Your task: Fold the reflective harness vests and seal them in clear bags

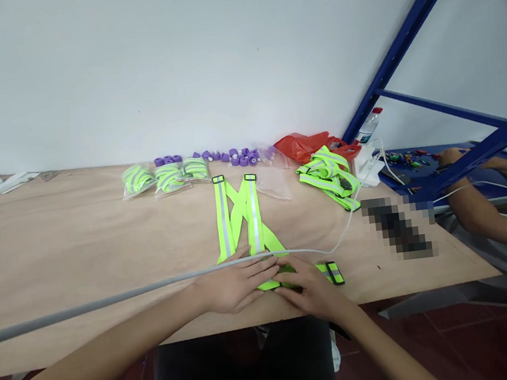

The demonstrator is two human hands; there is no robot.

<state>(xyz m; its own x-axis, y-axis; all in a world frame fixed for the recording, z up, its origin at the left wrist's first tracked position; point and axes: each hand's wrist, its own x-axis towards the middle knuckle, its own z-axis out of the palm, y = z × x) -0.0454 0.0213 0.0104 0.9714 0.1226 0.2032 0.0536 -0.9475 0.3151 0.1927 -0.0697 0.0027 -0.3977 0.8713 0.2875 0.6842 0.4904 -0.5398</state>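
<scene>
A neon-yellow reflective strap harness lies spread on the wooden table, its straps crossing and running away from me. My left hand lies flat on the harness's near end, fingers stretched out toward the right. My right hand presses on the same near end beside it, fingers curled over the folded strap. A black buckle end sticks out to the right of my right hand.
A grey cable crosses the table over my hands. Bagged folded harnesses, purple caps, a loose harness pile, a red bag and a bottle line the back. Another person's arms work at right by a blue rack.
</scene>
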